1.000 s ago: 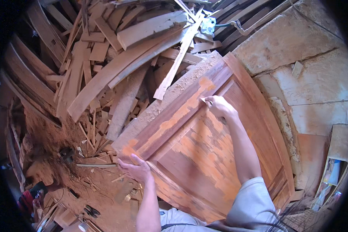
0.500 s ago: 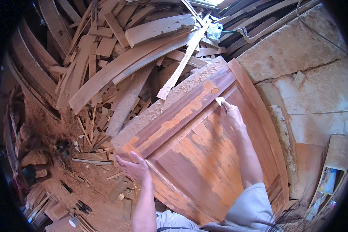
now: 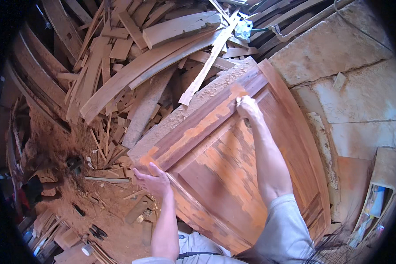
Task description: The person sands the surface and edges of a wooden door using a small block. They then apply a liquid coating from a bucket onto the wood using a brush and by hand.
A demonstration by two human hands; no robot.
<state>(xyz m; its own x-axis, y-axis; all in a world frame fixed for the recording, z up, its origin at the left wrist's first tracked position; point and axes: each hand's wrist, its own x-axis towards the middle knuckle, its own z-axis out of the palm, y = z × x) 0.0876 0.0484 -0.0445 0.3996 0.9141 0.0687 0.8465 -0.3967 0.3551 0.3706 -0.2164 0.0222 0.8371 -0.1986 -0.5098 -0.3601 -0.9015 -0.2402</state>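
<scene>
A reddish-brown wooden panel door (image 3: 290, 127) lies slanted before me, its frame and inset panel streaked with orange filler. My right hand (image 3: 248, 110) is a closed fist over the upper rail, beside an orange patch. A putty knife (image 3: 247, 123) is in that fist; only a bit of it shows below the fingers, and its blade is hidden. At the door's near left corner, my left hand (image 3: 156, 181) rests against the edge with thumb and fingers spread.
Beneath the door's far side is a sawdust-covered board (image 3: 198, 99). Piled wood offcuts (image 3: 132, 83) fill the far left. Stone slabs (image 3: 361, 105) lie right, near a long open box (image 3: 378, 189). Black pliers (image 3: 97, 232) lie on the dusty floor.
My right hand has moved left and up from the inset panel's far corner onto the upper rail, turning so the pale blade no longer shows. My left hand has stayed at the corner.
</scene>
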